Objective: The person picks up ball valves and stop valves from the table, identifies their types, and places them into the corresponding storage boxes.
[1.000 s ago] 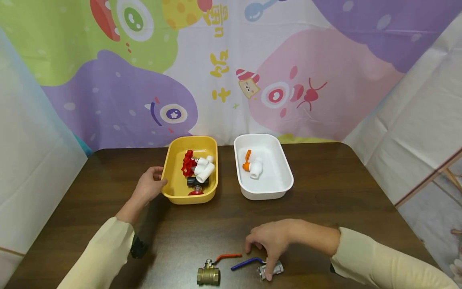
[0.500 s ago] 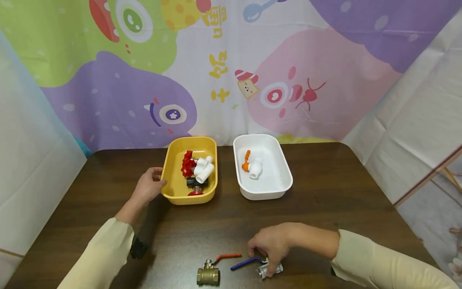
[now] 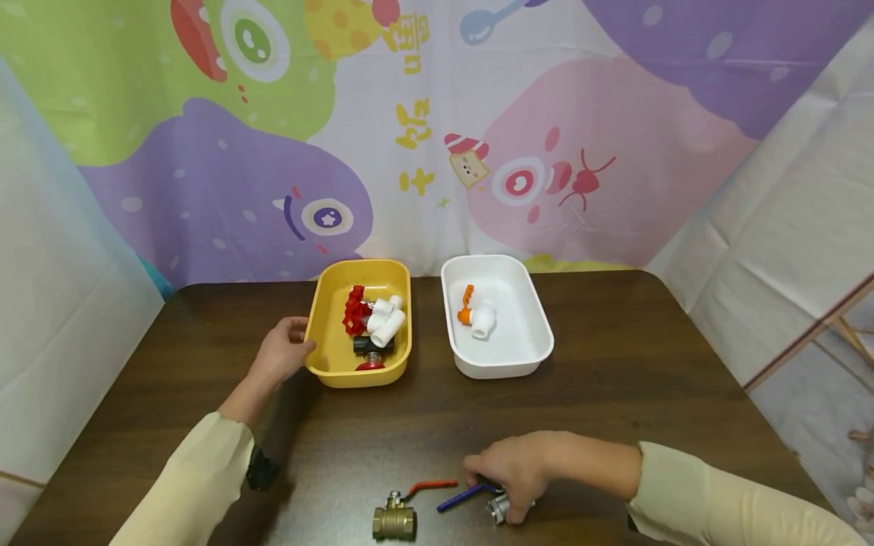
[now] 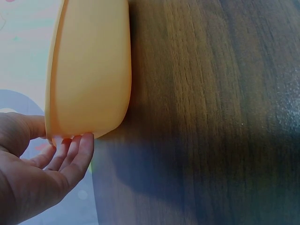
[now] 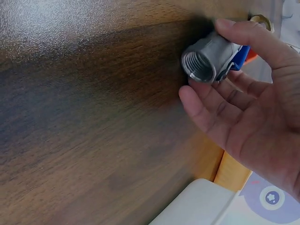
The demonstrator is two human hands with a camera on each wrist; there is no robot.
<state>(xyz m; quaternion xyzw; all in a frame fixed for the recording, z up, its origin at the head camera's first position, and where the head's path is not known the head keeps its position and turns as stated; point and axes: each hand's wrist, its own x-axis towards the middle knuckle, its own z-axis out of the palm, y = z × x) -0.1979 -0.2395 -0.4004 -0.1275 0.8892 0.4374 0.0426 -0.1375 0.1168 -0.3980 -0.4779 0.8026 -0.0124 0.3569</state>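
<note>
Wood-grain table (image 3: 614, 364) | yellow bin (image 3: 358, 381), rim pinched by left hand (image 3: 281, 350) | right hand (image 3: 515, 464), thumb and fingers round silvery threaded ball valve (image 5: 206, 58) at table level, right of brass ball valve (image 3: 394, 522) | step: seemingly taking hold; next: likely calls for firm grip before lifting

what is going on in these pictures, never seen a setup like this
No machine here: the left grip and right grip are a person's bare hands. Wide pictures look down from the head; close ones come from each wrist. On the table, the left grip holds the edge of a yellow tray containing white and black valves. The right grip holds a silver valve with a blue lever. Beside it lies a brass valve; a white tray contains a white valve with an orange handle.
</note>
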